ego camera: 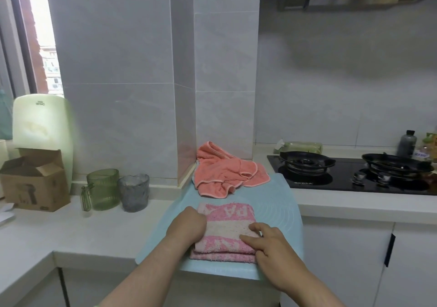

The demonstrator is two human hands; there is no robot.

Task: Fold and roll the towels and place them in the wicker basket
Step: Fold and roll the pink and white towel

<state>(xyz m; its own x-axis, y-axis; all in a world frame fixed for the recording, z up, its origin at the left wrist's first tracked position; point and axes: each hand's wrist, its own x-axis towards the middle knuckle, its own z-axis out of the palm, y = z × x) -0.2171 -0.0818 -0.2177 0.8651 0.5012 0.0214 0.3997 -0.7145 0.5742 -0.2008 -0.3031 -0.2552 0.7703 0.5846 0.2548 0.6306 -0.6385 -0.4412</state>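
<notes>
A folded pink-and-white towel (225, 232), nubby terry with banded lettering, lies in a thick rectangle at the near edge of a smooth pale-blue mat (279, 202) on the white surface (82, 231). The left hand (186, 226) sits at the towel's 9 o'clock edge with its fingers curled tight; their tips are hidden, so a grip cannot be told. The right hand (272, 243) lies at 4 o'clock, its fingers (248, 237) nearly straight, pressing flat on the pile. At 12 o'clock a coral towel (227, 172) with piped edging lies crumpled against the tiled wall.
</notes>
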